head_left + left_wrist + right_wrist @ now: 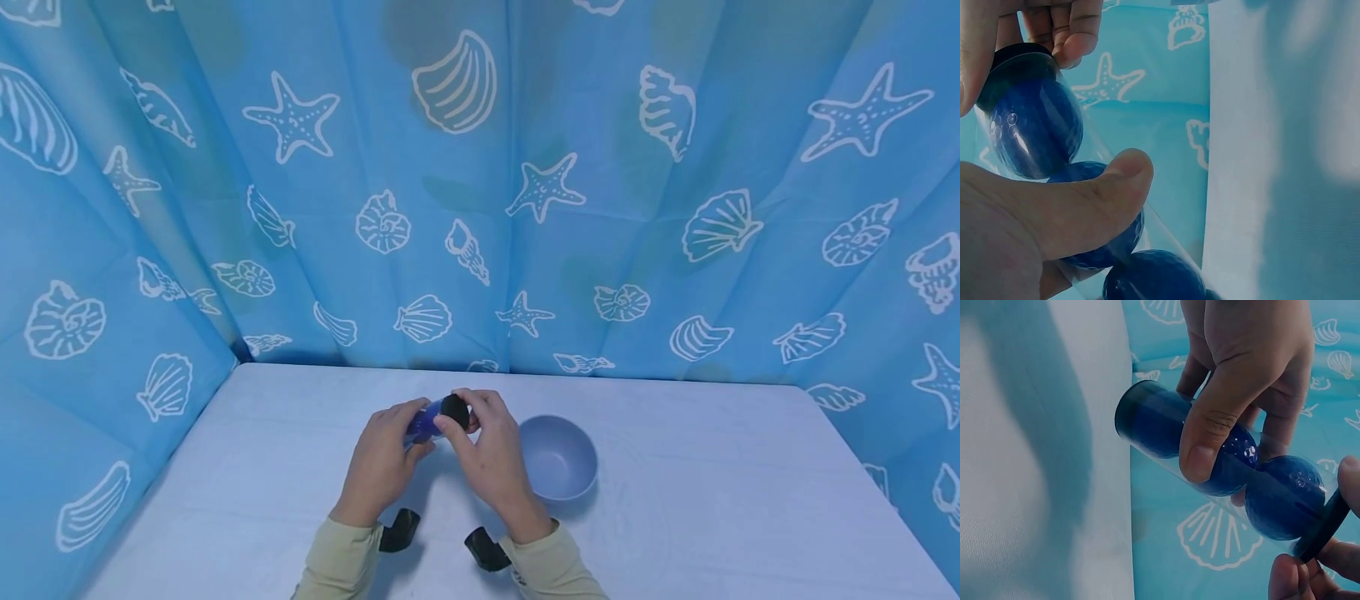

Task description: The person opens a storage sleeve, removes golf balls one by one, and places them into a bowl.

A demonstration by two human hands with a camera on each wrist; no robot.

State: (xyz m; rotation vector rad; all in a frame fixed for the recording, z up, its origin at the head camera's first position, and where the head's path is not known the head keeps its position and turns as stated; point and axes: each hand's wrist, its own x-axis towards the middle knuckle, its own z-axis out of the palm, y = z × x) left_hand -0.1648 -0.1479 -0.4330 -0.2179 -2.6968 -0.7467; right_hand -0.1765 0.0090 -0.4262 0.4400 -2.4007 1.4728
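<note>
A clear tube of blue dimpled balls, which look like golf balls, is held tilted above the table. My left hand grips its body, thumb across the side. My right hand holds the black cap at the tube's right end, between thumb and fingers. The cap still sits on the rim in the right wrist view. Another dark end closes the opposite side. Several balls show through the plastic, partly behind the left thumb.
A light blue-purple bowl stands on the white-covered table, just right of my right hand. Black wrist cameras show by both sleeves. Blue curtains with white shells and starfish enclose the back and sides.
</note>
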